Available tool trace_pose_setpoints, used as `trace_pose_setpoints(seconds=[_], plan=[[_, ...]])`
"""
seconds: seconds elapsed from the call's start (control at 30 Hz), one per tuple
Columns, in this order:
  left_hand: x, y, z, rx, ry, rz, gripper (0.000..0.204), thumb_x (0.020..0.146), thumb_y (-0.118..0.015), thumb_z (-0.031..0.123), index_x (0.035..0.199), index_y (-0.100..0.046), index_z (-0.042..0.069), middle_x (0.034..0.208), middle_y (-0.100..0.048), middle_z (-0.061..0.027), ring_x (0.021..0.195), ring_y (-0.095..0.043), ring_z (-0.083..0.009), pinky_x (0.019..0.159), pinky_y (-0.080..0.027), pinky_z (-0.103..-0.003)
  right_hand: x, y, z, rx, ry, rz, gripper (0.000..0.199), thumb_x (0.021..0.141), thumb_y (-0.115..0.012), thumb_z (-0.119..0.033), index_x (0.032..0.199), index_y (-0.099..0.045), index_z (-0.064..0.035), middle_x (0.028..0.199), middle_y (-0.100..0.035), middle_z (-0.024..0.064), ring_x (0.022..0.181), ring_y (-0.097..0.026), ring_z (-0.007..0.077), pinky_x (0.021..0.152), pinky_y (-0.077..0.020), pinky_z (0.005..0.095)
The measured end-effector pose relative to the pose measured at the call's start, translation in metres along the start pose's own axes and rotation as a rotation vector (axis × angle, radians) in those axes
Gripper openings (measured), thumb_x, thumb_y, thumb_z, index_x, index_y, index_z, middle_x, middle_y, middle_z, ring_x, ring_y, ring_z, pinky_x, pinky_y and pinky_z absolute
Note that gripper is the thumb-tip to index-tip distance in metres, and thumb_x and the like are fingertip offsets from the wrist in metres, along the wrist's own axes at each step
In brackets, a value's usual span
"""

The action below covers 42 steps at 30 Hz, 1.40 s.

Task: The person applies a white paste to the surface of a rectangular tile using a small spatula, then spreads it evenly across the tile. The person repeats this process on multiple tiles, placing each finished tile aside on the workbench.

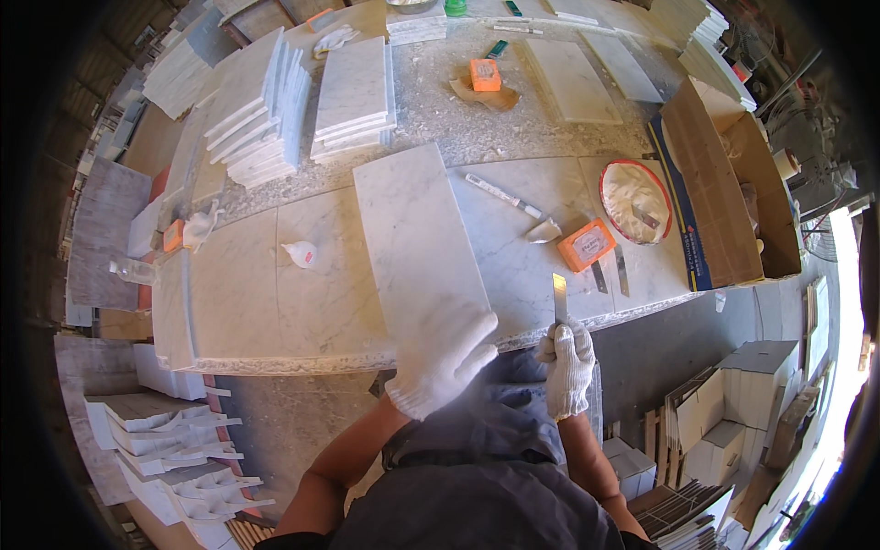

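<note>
Right at the near edge of the desk point(275, 302), the person's gloved left hand point(443, 353) lies flat on the near end of a white marble tile point(412, 238), fingers spread over its corner and pressing down rather than closed about anything. The tile is a long rectangle lying on the marble desk top; its long axis runs from the near edge away toward the far side, leaning a little to the left as it goes. The right hand point(568, 362) sits just right of the tile, off the desk's near edge, with its grip curled shut around the handle of a narrow metal scraper point(559, 298), the blade standing upright and pointing away from the person. So the blade lies right of the tile's near right corner, close but not touching, and the left hand is the one on the tile. Both forearms come up from below, elbows bent, the left reaching further in.

Further right on the desk are an orange sanding block point(587, 245), a red-rimmed bowl of white paste point(634, 199) and an open cardboard box point(733, 192). Stacks of marble tiles point(266, 110) stand at the far left.
</note>
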State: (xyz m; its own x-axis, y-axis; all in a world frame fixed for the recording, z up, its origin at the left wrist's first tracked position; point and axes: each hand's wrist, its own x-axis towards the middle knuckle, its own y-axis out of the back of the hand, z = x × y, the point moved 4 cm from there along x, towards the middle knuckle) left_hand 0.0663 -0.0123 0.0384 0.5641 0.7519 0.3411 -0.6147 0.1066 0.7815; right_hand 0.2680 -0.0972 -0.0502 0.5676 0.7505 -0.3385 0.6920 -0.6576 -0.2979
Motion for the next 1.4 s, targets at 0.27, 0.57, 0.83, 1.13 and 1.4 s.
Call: trace_pose_setpoints(seconds=[0.27, 0.57, 0.83, 1.13, 1.4], plan=[[0.043, -0.023, -0.038, 0.354, -0.033, 0.045, 0.045, 0.089, -0.08, 0.041, 0.124, -0.074, 0.014, 0.123, -0.075, -0.0126, 0.129, -0.064, -0.0335, 0.119, -0.043, -0.053, 0.001, 0.0, -0.006, -0.028, -0.023, 0.005, 0.018, 0.108, -0.063, -0.015, 0.118, -0.064, -0.0003, 0.091, -0.058, 0.0011, 0.071, -0.049, 0.0084, 0.062, -0.0438, 0.0253], [0.018, -0.019, -0.025, 0.228, -0.086, -0.021, 0.034, 0.09, -0.079, 0.026, 0.118, -0.073, 0.007, 0.112, -0.073, -0.0149, 0.121, -0.064, -0.0353, 0.119, -0.041, -0.055, 0.063, 0.048, -0.084, -0.204, 0.242, 0.226, 0.033, 0.106, -0.066, -0.011, 0.138, -0.067, -0.0001, 0.094, -0.067, 0.0027, 0.074, -0.06, 0.0087, 0.063, -0.0513, 0.0238], [-0.037, -0.011, -0.038, 0.182, -0.057, 0.211, 0.026, 0.092, -0.072, 0.011, 0.116, -0.071, 0.003, 0.112, -0.073, -0.0171, 0.118, -0.065, -0.0391, 0.117, -0.042, -0.061, 0.147, 0.067, -0.097, -0.531, 0.47, 0.255, 0.026, 0.104, -0.066, -0.013, 0.127, -0.077, -0.0082, 0.084, -0.068, -0.0019, 0.065, -0.059, 0.0056, 0.057, -0.0487, 0.0236], [-0.04, -0.018, -0.043, 0.262, -0.058, 0.304, 0.024, 0.091, -0.073, 0.014, 0.113, -0.072, 0.006, 0.107, -0.074, -0.0112, 0.113, -0.068, -0.0337, 0.113, -0.046, -0.058, 0.181, 0.049, -0.084, -0.758, 0.526, 0.343, 0.025, 0.102, -0.067, -0.016, 0.123, -0.078, -0.0076, 0.083, -0.071, 0.0012, 0.064, -0.059, 0.0068, 0.059, -0.0496, 0.0276], [-0.038, -0.02, -0.043, 0.272, -0.03, 0.313, 0.022, 0.09, -0.074, 0.014, 0.111, -0.072, 0.006, 0.106, -0.073, -0.0111, 0.111, -0.068, -0.0339, 0.111, -0.048, -0.057, 0.182, 0.039, -0.089, -0.695, 0.347, 0.314, 0.03, 0.1, -0.064, -0.022, 0.124, -0.078, -0.0103, 0.119, -0.077, 0.0172, 0.113, -0.074, 0.0312, 0.098, -0.0543, 0.0376]])
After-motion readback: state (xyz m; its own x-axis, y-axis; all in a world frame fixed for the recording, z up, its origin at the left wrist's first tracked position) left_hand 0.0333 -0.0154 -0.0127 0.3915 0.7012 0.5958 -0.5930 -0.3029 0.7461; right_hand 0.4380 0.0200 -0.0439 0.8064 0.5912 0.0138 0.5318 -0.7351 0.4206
